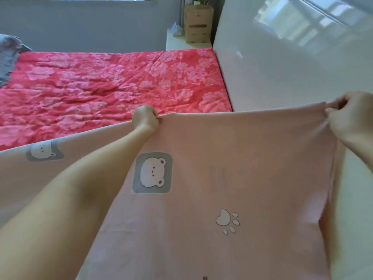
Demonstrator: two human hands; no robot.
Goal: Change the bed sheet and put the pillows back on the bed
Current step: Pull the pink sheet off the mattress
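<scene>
Left hand point(146, 120) and right hand point(351, 118) pinch the pink sheet point(222, 158), which hides everything beneath. Beyond it lies a red quilt point(101, 87).

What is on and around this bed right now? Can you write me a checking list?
Surface: red flowered bed cover, wrinkled, spread flat.
Job's things: pink sheet with bear and paw prints, held up stretched in front of the cover; no pillows seen.
Clutter: grey patterned cloth at the far left edge; cannot tell what it is.
Fingers: left hand and right hand each pinch the sheet's top edge.
Cables: nothing seen.
Surroundings: glossy white headboard on the right, cardboard box on a white bedside stand, grey wall behind.
</scene>
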